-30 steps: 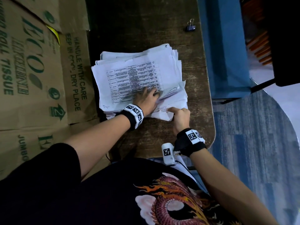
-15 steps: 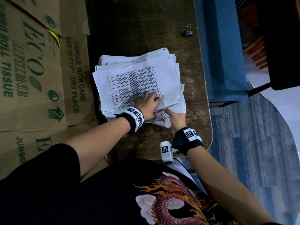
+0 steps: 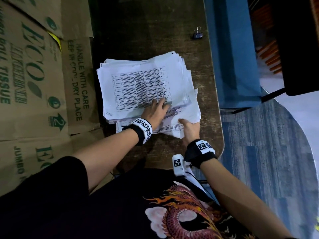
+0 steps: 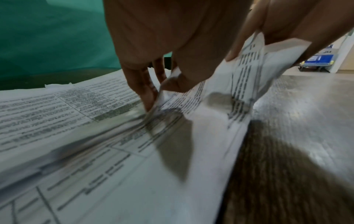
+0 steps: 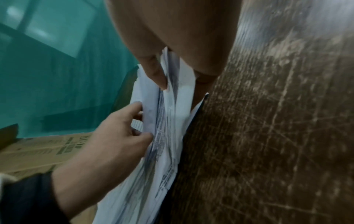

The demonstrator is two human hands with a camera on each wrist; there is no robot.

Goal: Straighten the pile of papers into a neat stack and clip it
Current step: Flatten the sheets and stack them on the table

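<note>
right hand just slid in to pinch the papers' stray bottom corner, left hand still curled on the top sheets, so they're still skewed on the bench and the clip sits untouched

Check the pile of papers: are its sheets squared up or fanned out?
Fanned out. The pile of papers has staggered edges on its right and near sides; the right hand pinches some sheets at the near corner.
</note>
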